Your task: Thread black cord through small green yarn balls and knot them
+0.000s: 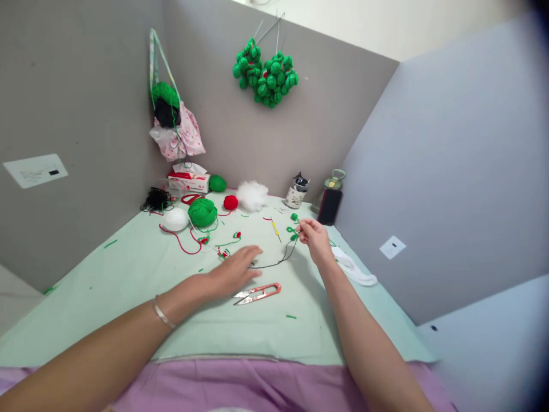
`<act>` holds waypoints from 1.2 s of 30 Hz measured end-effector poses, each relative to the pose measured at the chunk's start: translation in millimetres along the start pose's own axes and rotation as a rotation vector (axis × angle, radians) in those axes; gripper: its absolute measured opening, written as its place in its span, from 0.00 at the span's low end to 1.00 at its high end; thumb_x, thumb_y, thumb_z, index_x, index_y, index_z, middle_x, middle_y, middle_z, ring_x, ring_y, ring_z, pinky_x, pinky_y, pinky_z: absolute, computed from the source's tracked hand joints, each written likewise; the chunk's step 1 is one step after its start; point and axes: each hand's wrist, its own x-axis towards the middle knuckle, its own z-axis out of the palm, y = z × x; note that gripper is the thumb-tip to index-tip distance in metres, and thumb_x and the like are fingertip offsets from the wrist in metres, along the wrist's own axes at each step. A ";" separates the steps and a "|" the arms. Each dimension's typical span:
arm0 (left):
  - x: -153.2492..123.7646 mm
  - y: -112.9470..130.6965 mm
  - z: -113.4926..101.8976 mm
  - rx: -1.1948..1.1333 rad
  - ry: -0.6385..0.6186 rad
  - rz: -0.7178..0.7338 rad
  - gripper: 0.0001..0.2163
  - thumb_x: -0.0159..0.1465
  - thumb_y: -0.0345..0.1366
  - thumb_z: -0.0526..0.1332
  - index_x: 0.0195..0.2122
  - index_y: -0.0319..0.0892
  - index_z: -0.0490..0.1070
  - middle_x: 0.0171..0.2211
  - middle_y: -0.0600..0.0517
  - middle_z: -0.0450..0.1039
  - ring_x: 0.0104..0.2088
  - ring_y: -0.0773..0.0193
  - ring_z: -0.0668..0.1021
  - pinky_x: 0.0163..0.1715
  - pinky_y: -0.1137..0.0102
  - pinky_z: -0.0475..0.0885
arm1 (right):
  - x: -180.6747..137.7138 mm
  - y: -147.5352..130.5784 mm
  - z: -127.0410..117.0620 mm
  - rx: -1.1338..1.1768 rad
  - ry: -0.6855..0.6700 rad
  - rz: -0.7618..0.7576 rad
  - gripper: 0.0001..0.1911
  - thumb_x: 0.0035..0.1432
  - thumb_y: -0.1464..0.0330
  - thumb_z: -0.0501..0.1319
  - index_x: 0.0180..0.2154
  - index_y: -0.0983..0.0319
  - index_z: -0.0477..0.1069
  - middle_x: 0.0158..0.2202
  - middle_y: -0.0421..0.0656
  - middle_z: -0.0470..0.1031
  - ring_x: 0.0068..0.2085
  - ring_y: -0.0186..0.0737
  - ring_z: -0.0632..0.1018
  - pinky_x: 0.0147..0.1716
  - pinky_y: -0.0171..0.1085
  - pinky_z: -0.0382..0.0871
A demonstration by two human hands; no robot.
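Over the pale green table [240, 337], right hand [315, 237] pinches a small green yarn piece [294, 236] between thumb and fingertips, dark cord [282, 261] trailing from it; left hand [235, 269] open, fingers spread near the cord's other end, contact unclear. My reading: cord and green piece being sorted out, scissors [258, 293] lying near the left hand; next move seems to call for left fingers closing on the slack cord, right pinch firm.
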 end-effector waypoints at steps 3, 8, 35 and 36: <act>-6.8 18.3 15.5 0.022 -0.154 0.084 0.31 0.67 0.51 0.51 0.67 0.40 0.51 0.70 0.39 0.43 0.69 0.51 0.49 0.65 0.56 0.52 | 4.7 2.9 -7.0 0.182 0.058 0.032 0.15 0.46 0.62 0.65 0.34 0.63 0.67 0.26 0.40 0.73 0.21 0.27 0.68 0.19 0.29 0.60; -5.8 20.9 19.4 0.079 -0.238 0.077 0.36 0.66 0.57 0.49 0.68 0.38 0.48 0.70 0.38 0.43 0.70 0.48 0.47 0.66 0.54 0.47 | 1.4 3.8 -0.9 0.340 0.011 0.112 0.17 0.41 0.64 0.70 0.33 0.65 0.71 0.27 0.42 0.75 0.21 0.27 0.70 0.18 0.27 0.61; 11.3 1.0 -18.3 -0.837 0.051 -0.247 0.18 0.61 0.48 0.60 0.38 0.37 0.76 0.23 0.55 0.66 0.24 0.70 0.68 0.28 0.72 0.64 | -18.5 -30.8 4.2 0.679 -0.160 0.180 0.12 0.48 0.68 0.70 0.33 0.62 0.70 0.23 0.34 0.69 0.18 0.23 0.64 0.14 0.23 0.57; 11.4 -1.7 -21.6 -0.838 0.076 -0.254 0.17 0.60 0.48 0.61 0.38 0.37 0.77 0.24 0.54 0.66 0.24 0.70 0.68 0.28 0.72 0.64 | -12.3 -27.0 -2.5 0.693 -0.110 0.175 0.12 0.48 0.68 0.70 0.33 0.61 0.69 0.23 0.34 0.69 0.19 0.23 0.64 0.14 0.23 0.57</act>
